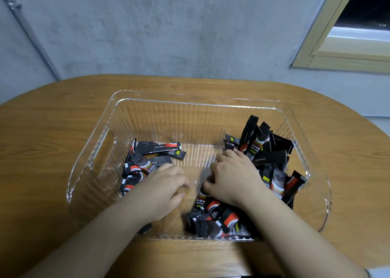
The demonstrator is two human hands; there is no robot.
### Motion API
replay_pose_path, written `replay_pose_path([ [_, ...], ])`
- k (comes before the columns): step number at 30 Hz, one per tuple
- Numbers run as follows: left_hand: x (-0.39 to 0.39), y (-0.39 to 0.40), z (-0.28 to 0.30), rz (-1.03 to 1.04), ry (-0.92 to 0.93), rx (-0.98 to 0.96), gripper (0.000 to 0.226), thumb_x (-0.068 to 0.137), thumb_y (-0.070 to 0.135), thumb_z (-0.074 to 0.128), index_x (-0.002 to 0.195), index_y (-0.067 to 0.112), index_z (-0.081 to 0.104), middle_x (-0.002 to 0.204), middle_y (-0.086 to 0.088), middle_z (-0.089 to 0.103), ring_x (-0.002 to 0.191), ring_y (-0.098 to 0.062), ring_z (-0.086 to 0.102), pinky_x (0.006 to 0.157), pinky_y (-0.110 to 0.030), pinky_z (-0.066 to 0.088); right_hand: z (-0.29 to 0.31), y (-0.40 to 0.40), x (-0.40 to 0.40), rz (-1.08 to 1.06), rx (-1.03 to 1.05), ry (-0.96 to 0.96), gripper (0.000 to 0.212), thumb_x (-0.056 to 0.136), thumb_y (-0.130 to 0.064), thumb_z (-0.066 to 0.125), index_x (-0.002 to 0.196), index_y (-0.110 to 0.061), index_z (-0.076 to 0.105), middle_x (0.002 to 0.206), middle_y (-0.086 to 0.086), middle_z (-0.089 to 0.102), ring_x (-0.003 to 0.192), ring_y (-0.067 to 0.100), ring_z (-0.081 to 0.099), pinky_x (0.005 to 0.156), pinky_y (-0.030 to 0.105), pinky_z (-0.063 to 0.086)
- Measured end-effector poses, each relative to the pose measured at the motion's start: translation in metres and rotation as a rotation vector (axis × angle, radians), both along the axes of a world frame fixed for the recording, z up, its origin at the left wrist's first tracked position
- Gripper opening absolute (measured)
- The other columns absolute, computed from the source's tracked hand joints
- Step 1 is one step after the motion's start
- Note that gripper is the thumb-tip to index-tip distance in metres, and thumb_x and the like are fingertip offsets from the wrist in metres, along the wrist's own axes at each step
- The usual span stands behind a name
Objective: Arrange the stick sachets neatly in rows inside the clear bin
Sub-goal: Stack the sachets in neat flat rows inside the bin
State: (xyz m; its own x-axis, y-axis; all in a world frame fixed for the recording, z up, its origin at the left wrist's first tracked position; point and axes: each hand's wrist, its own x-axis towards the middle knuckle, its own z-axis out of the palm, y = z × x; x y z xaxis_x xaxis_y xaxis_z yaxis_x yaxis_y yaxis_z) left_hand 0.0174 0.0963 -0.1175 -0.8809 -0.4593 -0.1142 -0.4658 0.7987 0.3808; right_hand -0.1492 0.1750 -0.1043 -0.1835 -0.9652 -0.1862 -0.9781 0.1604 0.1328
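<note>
Inside the clear bin, sachets lie jumbled (each hand's grip unclear)

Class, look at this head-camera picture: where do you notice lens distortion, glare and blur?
Head view: wide-angle lens bows the table edge; highlights glint along the clear bin rim; the left hand looks slightly motion-blurred; sachets print is too soft to read.

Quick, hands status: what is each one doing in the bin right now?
Left hand: fingers curled, apparently holding nothing; grip unclear.
Right hand: spread flat, pressing on the stick sachets in the clear bin; open.
</note>
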Motion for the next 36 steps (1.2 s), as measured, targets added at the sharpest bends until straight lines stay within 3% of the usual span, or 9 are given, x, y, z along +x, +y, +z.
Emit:
replay_pose_path([
  [6,0.007,-0.003,-0.01,-0.044,-0.052,0.02,0.034,0.095,0.032,0.045,0.128,0.031,0.042,0.129,0.016,0.033,0.125,-0.003,0.024,0.107,-0.026,0.025,0.009,0.001,-0.012,0.042,0.108,-0.072,0.048,0.089,-0.056,0.034,0.111,-0.025,0.063,0.125,-0.003,0.055,0.124,0.018,0.037,0.115,0.039,0.016],
  [10,0.008,0.002,-0.01,-0.051,0.022,0.101,0.026,0.091,0.033,0.05,0.116,0.03,0.057,0.114,0.017,0.044,0.113,0.002,0.029,0.103,-0.022,0.027,0.006,0.004,-0.011,0.089,0.038,-0.106,0.034,0.091,-0.044,0.039,0.111,-0.027,0.06,0.12,-0.006,0.052,0.122,0.016,0.039,0.116,0.037,0.01],
  [15,0.002,0.019,-0.002,-0.141,0.078,0.322,0.042,0.093,0.007,0.039,0.123,0.026,0.062,0.124,0.019,0.053,0.115,0.014,0.031,0.102,-0.007,0.021,0.008,0.005,-0.011,0.116,0.007,-0.221,0.026,0.091,-0.034,0.043,0.112,-0.038,0.058,0.118,-0.014,0.055,0.122,0.009,0.041,0.116,0.039,0.007],
  [17,0.001,0.021,0.008,-0.082,0.242,0.32,0.046,0.095,0.002,0.034,0.1,0.024,0.074,0.136,0.006,0.047,0.128,0.006,0.029,0.105,-0.009,0.025,0.008,0.006,-0.013,0.124,0.028,-0.265,0.024,0.093,-0.04,0.044,0.109,-0.041,0.063,0.117,-0.017,0.059,0.124,0.005,0.039,0.117,0.039,0.001],
  [19,0.001,0.021,0.007,-0.142,0.218,0.331,0.058,0.096,0.01,0.039,0.075,0.057,0.066,0.138,0.019,0.039,0.13,0.009,0.027,0.11,-0.018,0.026,0.007,0.006,-0.016,0.128,0.075,-0.286,0.029,0.092,-0.051,0.044,0.107,-0.038,0.066,0.116,-0.014,0.061,0.126,0.005,0.037,0.116,0.038,-0.004],
  [23,0.008,0.017,-0.013,-0.283,-0.161,0.488,0.048,0.079,0.054,0.043,0.127,0.053,0.047,0.136,0.038,0.029,0.13,0.011,0.021,0.116,-0.03,0.014,0.007,0.009,-0.016,0.134,0.134,-0.287,0.041,0.086,-0.061,0.047,0.1,-0.031,0.071,0.116,-0.008,0.06,0.125,0.008,0.037,0.115,0.038,-0.004],
  [29,0.002,0.027,-0.009,-0.251,-0.153,0.48,0.03,0.097,0.039,0.042,0.125,0.046,0.05,0.141,0.031,0.025,0.128,0.007,0.01,0.106,-0.018,0.006,0.002,0.009,-0.012,0.127,0.119,-0.239,0.036,0.086,-0.051,0.047,0.094,-0.023,0.069,0.11,-0.006,0.06,0.122,0.011,0.037,0.115,0.038,0.0],
  [33,0.0,0.029,0.0,-0.097,-0.093,0.578,0.028,0.099,0.035,0.04,0.12,0.043,0.057,0.13,0.029,0.036,0.124,0.008,0.029,0.11,-0.021,0.018,0.0,0.009,-0.011,0.119,0.106,-0.247,0.034,0.085,-0.05,0.048,0.092,-0.026,0.07,0.108,-0.008,0.061,0.121,0.011,0.038,0.116,0.039,0.001],
  [36,-0.002,0.027,0.009,0.06,0.106,0.761,0.018,0.088,0.037,0.049,0.091,0.039,0.066,0.098,0.016,0.063,0.092,0.001,0.057,0.093,-0.027,0.044,-0.001,0.01,-0.01,0.123,0.108,-0.238,0.033,0.085,-0.048,0.048,0.094,-0.026,0.071,0.109,-0.007,0.061,0.122,0.012,0.038,0.116,0.041,0.001],
])
